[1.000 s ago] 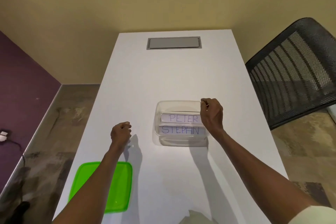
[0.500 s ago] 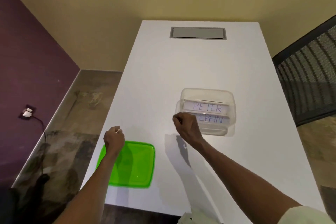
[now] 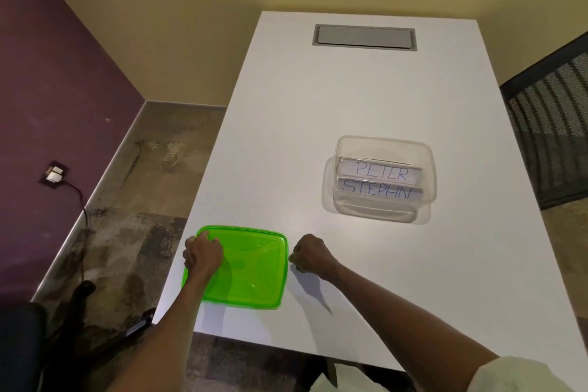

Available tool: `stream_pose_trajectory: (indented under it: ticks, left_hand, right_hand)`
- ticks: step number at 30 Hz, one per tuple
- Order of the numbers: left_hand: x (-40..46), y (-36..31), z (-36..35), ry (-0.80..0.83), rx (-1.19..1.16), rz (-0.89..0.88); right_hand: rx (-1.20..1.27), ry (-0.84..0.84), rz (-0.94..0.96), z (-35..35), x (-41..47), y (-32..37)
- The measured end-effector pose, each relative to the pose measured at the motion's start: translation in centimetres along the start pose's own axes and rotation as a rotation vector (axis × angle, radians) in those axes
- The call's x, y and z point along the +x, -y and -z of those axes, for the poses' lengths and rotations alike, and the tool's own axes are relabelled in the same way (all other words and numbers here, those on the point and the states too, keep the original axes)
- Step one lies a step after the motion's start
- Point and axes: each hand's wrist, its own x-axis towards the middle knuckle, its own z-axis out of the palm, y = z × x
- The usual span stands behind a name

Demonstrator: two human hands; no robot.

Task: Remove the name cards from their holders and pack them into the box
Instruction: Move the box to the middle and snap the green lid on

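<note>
On the white bench (image 3: pixel 366 280), the left hand (image 3: pixel 203 253) rests curled on one green lid (image 3: pixel 251 267); whether it grips is hard to tell. Touching the lid's right edge, the right hand (image 3: pixel 310 254) has curled fingers, their hold hidden. Two name cards (image 3: pixel 380 181) stand inside one clear box (image 3: pixel 383 143), well apart.

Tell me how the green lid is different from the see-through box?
The green lid is bright green and flat; the see-through box is clear and deep, with tall walls. The lid holds nothing, while the box holds two name cards, PETER and STEPHN. The left hand and right hand are at the lid's sides; no hand is near the box. Both are rounded rectangles lying on the white table.
</note>
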Motion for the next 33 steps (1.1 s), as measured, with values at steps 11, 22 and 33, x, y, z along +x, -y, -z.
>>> stream_pose_trajectory:
  ticks: [11, 22, 33]
  left_hand:
    - [0.1, 0.3, -0.2, 0.013, 0.029, 0.048]
    - [0.7, -4.1, 1.6, -0.084, -0.146, -0.163]
    - [-1.0, -13.0, 3.9, -0.170, -0.496, -0.227]
  right_hand:
    - [0.090, -0.022, -0.029, -1.8, 0.6, 0.1]
    - [0.304, -0.304, -0.044, 2.5, 0.3, -1.0]
    - [0.497, -0.530, 0.069, 12.3, -3.1, -1.2]
